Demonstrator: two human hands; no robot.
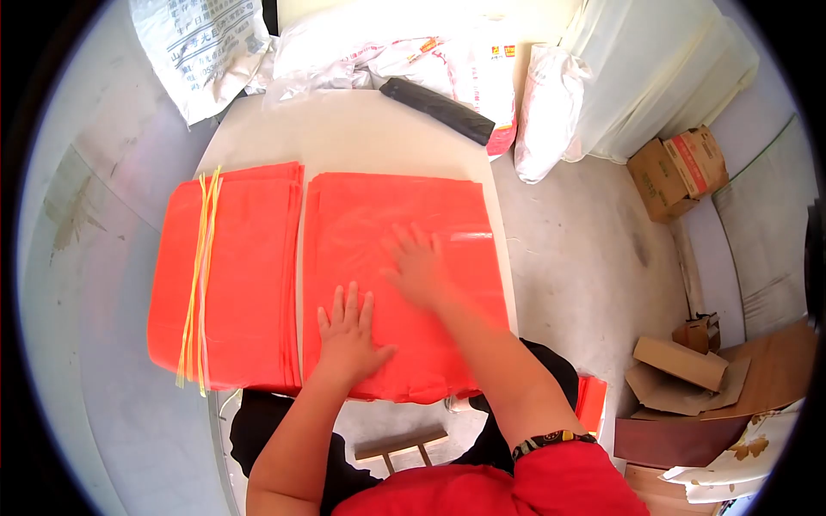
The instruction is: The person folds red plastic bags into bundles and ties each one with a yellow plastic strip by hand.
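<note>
Red rect. plastic stack [404,318], glossy, w/ L hand [347,334] & R hand [417,268] flat atop, fingers splayed

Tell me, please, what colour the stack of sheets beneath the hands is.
The stack of sheets is bright orange-red, seen best in the head view.

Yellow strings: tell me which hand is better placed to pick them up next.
Left, I'd judge. The left hand lies open on the right red stack, on the side nearer the strings. The right hand, toward that stack's middle, is farther from them.
</note>
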